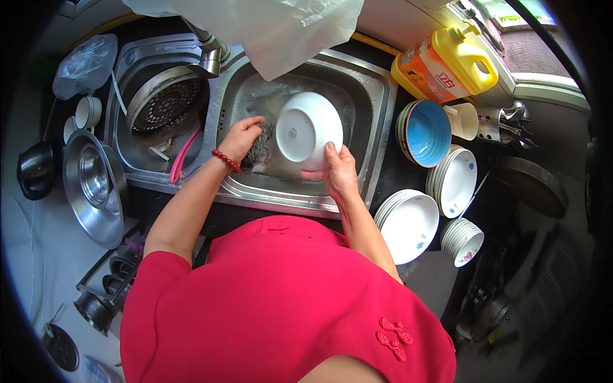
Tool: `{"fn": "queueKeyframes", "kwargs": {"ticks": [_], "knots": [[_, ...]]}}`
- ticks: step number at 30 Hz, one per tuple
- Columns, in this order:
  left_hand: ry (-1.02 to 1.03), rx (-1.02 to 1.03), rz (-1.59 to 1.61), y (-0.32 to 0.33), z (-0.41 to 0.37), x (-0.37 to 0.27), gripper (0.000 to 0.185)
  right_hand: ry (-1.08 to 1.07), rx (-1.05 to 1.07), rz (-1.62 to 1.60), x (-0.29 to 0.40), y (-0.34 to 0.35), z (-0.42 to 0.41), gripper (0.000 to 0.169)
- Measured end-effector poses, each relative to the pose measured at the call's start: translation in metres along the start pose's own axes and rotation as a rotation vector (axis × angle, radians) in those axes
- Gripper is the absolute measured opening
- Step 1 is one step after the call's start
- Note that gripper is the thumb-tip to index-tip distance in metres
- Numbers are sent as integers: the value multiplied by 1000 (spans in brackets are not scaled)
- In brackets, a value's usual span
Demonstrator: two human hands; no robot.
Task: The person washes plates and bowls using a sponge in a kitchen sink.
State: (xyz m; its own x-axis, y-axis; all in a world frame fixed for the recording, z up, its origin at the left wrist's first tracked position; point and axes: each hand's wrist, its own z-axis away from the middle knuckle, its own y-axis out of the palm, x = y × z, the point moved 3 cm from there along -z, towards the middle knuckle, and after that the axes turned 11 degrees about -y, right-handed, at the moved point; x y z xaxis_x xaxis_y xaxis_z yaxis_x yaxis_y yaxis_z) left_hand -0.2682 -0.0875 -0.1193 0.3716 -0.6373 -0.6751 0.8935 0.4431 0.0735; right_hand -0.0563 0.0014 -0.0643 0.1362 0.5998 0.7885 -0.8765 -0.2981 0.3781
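Observation:
Over the right sink basin (pixel 352 122), my right hand (pixel 339 167) grips the rim of a white ceramic bowl (pixel 297 134). The bowl is tilted with its underside and foot ring towards me, so its inside is hidden. To its left is my left hand (pixel 243 139), with a red bead bracelet on the wrist. Its fingers are curled round a grey, rough-looking scrubbing cloth (pixel 259 152), which hangs down on the palm side. The cloth and the bowl are apart. Below them the basin floor looks wet.
The left basin (pixel 143 160) holds a perforated steamer pan (pixel 167 103) and a pink strap (pixel 186 155). A faucet (pixel 210 60) and a plastic bag (pixel 287 28) overhang the sink. At right stand blue bowls (pixel 428 134), stacked plates (pixel 407 227), small bowls (pixel 467 244) and a yellow detergent jug (pixel 440 64). Steel basins (pixel 91 191) lean left.

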Motion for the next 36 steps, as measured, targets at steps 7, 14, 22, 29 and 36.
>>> {"fn": "queueKeyframes", "kwargs": {"ticks": [7, 14, 22, 29, 36], "knots": [[-96, 185, 345, 39, 26, -46, 58, -883, 293, 1090, 2, 43, -2, 8], [-58, -218, -483, 17, -75, 36, 38, -647, 519, 1488, -62, -3, -25, 23], [-321, -125, -451, 38, -77, 29, 41, -248, -446, 782, -63, -70, -51, 45], [-385, 193, -303, 28, -59, 33, 46, 58, -297, -222, -47, -32, -42, 55], [-237, 141, -266, -18, -37, -13, 40, 25, -178, -55, -16, -41, -28, 62]]}}
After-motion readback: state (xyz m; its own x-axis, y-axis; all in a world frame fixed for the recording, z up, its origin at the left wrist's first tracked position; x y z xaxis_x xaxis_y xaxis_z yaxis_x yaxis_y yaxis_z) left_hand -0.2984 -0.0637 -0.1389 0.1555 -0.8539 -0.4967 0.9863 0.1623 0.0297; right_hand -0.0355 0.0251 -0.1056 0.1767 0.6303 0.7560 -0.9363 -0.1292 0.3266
